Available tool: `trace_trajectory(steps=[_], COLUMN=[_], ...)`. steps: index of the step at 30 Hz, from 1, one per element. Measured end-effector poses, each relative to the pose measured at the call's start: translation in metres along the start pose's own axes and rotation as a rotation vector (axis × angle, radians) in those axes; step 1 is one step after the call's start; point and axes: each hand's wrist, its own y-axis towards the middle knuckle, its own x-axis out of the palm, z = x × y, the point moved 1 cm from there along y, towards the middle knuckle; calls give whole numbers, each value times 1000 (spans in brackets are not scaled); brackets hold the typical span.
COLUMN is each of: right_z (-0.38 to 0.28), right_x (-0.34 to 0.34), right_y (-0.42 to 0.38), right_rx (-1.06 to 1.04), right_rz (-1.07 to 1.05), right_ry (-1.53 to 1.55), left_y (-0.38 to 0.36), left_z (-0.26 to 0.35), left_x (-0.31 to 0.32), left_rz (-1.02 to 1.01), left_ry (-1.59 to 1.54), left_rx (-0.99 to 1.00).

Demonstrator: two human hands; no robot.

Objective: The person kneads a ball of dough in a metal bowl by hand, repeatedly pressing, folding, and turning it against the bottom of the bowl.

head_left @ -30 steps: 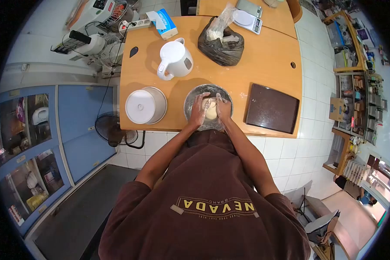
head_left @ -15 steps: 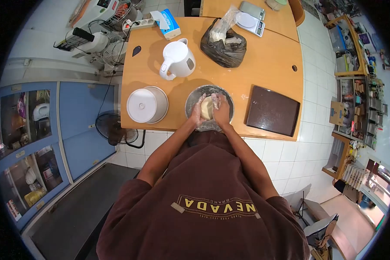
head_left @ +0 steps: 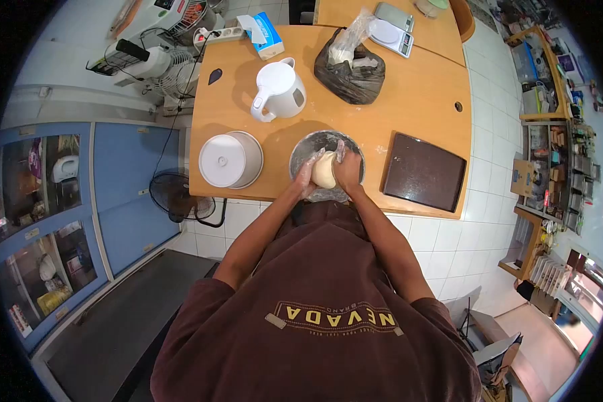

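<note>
A smooth, pale ball of dough (head_left: pixel 323 171) sits between my hands in a round metal bowl (head_left: pixel 311 140) at the table's front edge. My left hand (head_left: pixel 305 171) cups its left side, with floury fingers stretched along it. On the other side my right hand (head_left: pixel 346 169) presses against the dough, its fingers curled and its knuckles toward the far rim. Flour or dough bits whiten the fingers of both hands. Flour also coats the inside wall of the bowl. The underside of the dough is hidden.
Left of the bowl stands a white lidded container (head_left: pixel 230 159), with a white electric kettle (head_left: pixel 279 90) behind it. A dark rectangular tray (head_left: pixel 424 171) lies to the right. Farther back are a black plastic bag (head_left: pixel 350 82), a kitchen scale (head_left: pixel 392 37) and a tissue box (head_left: pixel 267 37).
My right hand has curled its fingers in and turned over the dough's right side. The dough looks rounder and shows more of its surface. My left hand stays at its side.
</note>
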Motion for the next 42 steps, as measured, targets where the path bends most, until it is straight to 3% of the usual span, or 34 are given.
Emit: trace_trajectory(steps=[4, 7, 8, 11, 14, 15, 17, 19, 22, 25, 28, 31, 34, 37, 38, 41, 42], right_z=[-17, -8, 8, 8, -3, -6, -13, -18, -4, -3, -5, 7, 17, 19, 20, -8, -10], right_x=[-10, -17, -9, -19, -17, -14, -4, -3, 1, 0, -4, 5, 2, -17, -26, -43, -38], right_y=[-5, -6, -5, -9, -11, -11, -9, -8, 4, 5, 3, -5, -9, -17, -19, -27, -26], right_rx=[-219, -24, -25, 68, -91, -23, 108, 118, 100, 102, 63, -6, -64, -339, -339, -359, -370], right_rz=[7, -129, -31, -2, -32, -44, -73, -34, -52, -10, -26, 108, -184, -398, -551, -581, -598], right_ry=[138, 451, 568, 486, 154, 134, 96, -32, -103, -79, -60, 27, 304, 221, 93, -211, -292], left_y=[-6, 14, 17, 20, 34, 37, 41, 24, 21, 7, 9, -7, 16, 28, 32, 37, 30], left_z=[2, -6, -9, -11, -24, -25, -31, -22, -19, -15, -14, 1, -10, -7, -7, 2, 5], left_x=[-7, -26, -29, -32, -43, -44, -46, -30, -31, -22, -38, -26, -38, -55, -59, -66, -56], left_rz=[-170, -170, -131, 22, 211, 256, 312, 332, 297, 200, -146, -264, -41, 96, 142, 187, 223], left_ry=[-143, 38, 71, 198, 452, 585, 664, 557, 662, 396, 88, -147, 85, 234, 316, 861, 921], left_rx=[-191, -118, -82, 46, 276, 400, 450, 302, 417, 182, 78, -144, -3, 48, 115, 365, 364])
